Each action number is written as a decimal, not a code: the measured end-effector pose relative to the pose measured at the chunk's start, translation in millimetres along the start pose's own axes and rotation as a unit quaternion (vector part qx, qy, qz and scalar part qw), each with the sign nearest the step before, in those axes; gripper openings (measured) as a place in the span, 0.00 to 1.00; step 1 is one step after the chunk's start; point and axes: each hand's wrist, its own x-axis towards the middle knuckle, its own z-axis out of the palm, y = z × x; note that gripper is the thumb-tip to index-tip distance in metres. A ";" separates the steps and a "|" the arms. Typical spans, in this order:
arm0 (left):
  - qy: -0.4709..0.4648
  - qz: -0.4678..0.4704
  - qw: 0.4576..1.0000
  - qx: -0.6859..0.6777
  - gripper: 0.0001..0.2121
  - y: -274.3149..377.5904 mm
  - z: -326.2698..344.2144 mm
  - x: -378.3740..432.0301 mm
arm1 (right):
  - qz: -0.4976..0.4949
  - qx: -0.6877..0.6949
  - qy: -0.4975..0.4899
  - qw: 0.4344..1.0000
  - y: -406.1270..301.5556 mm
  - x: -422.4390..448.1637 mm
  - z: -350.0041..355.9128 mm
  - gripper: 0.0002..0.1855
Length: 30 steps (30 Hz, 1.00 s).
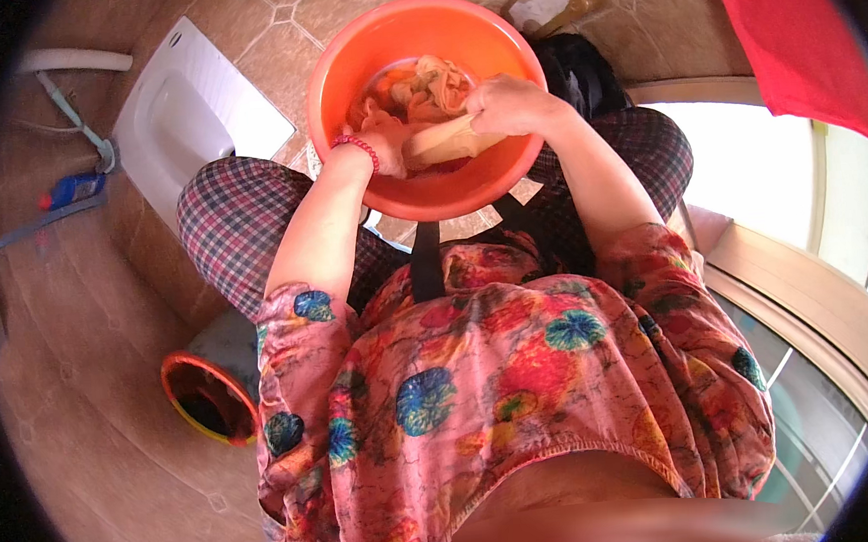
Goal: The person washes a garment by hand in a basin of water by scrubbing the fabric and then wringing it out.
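Note:
An orange plastic basin (360,44) stands in front of me with water and wet cloth in it. A beige wet cloth (452,142) is stretched between my hands inside the basin. My right hand (509,105) grips its right end near the basin's right wall, fingers closed. My left hand (385,146), with a red bead bracelet at the wrist, holds the cloth's left end low in the basin; part of its fingers is hard to make out. Beyond them lies a bunched pale yellow cloth (437,84), partly in the water.
A white squat toilet (178,115) is set in the tiled floor at the left. Past the basin's right rim stand a clear plastic jug (540,0) and a black bag (586,72). A bucket with an orange rim (210,396) lies to the lower left. Red fabric (800,40) hangs at the right.

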 end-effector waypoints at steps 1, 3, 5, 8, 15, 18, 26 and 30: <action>-0.056 -0.029 0.998 -0.005 0.24 -5.2 2.7 16.2 | 0.016 0.002 0.002 1.000 1.9 1.0 -2.5 0.10; 0.203 -0.022 0.972 -0.114 0.20 -32.0 35.9 37.9 | 0.000 -0.019 0.058 0.998 8.2 6.3 5.5 0.11; 0.238 0.003 0.906 -0.350 0.14 -31.1 -1.9 31.9 | -0.187 -0.127 0.430 0.874 23.6 13.4 16.9 0.12; 0.286 0.075 0.808 -0.510 0.18 -46.3 -8.0 38.2 | -0.189 0.285 0.315 0.886 19.7 16.8 6.8 0.12; 0.087 0.222 0.786 -0.570 0.26 -22.5 -33.7 4.9 | -0.198 0.795 0.211 0.533 20.8 2.8 -21.9 0.11; 0.000 0.166 0.884 -0.438 0.24 -38.2 -11.5 26.4 | -0.205 0.802 0.224 0.514 16.2 -5.6 -29.8 0.10; 0.154 0.178 0.562 -0.793 0.07 -48.5 -11.0 38.7 | -0.163 0.804 0.307 0.482 38.0 1.6 -28.1 0.11; 0.202 0.124 0.411 -0.880 0.13 -28.5 -29.6 26.7 | -0.174 0.744 0.254 0.593 3.3 -5.7 -26.1 0.17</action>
